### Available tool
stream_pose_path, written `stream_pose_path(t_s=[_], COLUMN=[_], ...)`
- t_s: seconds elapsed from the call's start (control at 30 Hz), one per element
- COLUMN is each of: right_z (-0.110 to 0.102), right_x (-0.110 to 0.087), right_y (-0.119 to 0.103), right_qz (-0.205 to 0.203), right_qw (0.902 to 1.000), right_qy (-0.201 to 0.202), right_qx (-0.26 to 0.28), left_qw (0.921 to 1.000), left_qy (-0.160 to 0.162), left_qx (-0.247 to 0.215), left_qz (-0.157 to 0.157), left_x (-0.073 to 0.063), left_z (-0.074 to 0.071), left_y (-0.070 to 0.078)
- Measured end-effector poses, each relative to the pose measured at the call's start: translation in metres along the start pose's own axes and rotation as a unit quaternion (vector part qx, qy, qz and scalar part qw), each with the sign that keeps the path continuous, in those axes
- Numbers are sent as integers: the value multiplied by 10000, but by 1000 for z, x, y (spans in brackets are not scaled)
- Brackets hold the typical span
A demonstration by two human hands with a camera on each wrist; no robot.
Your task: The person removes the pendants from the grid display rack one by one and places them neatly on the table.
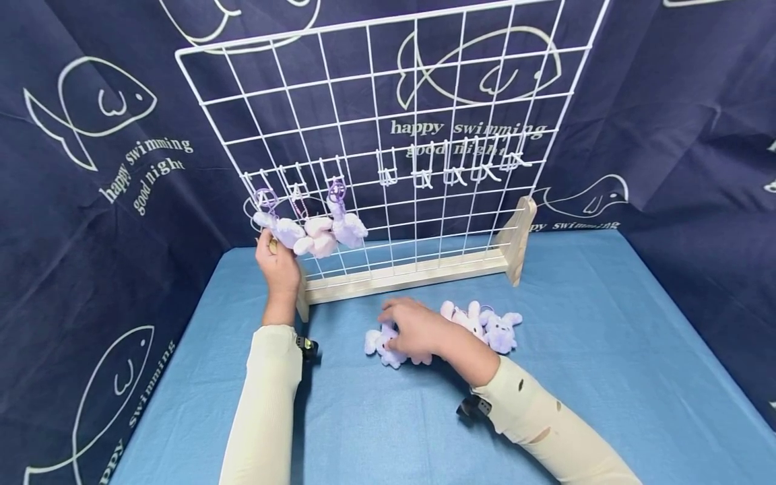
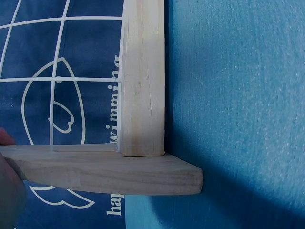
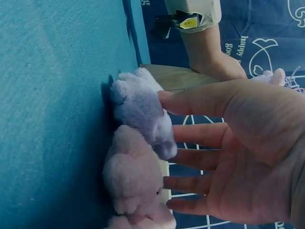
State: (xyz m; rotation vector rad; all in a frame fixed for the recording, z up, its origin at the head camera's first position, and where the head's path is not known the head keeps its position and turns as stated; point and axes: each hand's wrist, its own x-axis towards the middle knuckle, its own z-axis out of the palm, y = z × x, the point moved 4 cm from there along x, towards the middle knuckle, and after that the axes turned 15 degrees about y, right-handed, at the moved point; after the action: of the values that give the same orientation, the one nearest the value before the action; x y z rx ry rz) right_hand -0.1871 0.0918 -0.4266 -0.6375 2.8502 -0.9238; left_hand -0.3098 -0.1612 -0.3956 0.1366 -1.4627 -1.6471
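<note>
My left hand grips the top of the wooden side post at the left end of a white wire grid rack. Just above that hand, several plush keychains in purple and pink hang from hooks on the rack. My right hand is over the plush toys on the table, its fingers extended. In the right wrist view the thumb and fingertips come right up to a purple plush bunny. A pink plush bunny lies against it, partly hidden by the hand in the head view.
To the right of my right hand lie a white-pink plush bunny and another purple plush. Several bare hooks stick out from the rack's middle and right. A wooden base bar runs along the bottom, with a right-hand post. Blue cloth covers the table.
</note>
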Motion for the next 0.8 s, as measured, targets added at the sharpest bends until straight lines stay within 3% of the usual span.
stream_pose_path(t_s=[0.37, 0.47, 0.57, 0.63, 0.7, 0.77, 0.8], right_z=[0, -1, -6, -10, -16, -21, -23], right_x=[-3, -1, 5, 11, 17, 24, 28], right_y=[-1, -1, -4, -7, -11, -15, -17], right_qz=[59, 55, 49, 88, 234, 423, 539], right_qw=[9993, 9998, 9940, 9811, 9577, 9220, 8992], right_qy=[-52, 205, 797, 1270, 1687, 2009, 2126], right_qx=[-365, -49, 741, 1460, 2321, 3283, 3786], left_qw=[9999, 9999, 9999, 10000, 9999, 9999, 9998], left_qy=[-67, -23, 19, 45, 60, 88, 89], left_qx=[48, 101, 124, 43, -54, -118, -126], left_qz=[107, 54, 9, -40, -65, -77, -91], left_x=[0, -1, -2, -2, -2, -2, -2], left_z=[-1, 0, 0, 1, 1, 1, 1], left_y=[-2, -3, -4, -4, -3, -1, -1])
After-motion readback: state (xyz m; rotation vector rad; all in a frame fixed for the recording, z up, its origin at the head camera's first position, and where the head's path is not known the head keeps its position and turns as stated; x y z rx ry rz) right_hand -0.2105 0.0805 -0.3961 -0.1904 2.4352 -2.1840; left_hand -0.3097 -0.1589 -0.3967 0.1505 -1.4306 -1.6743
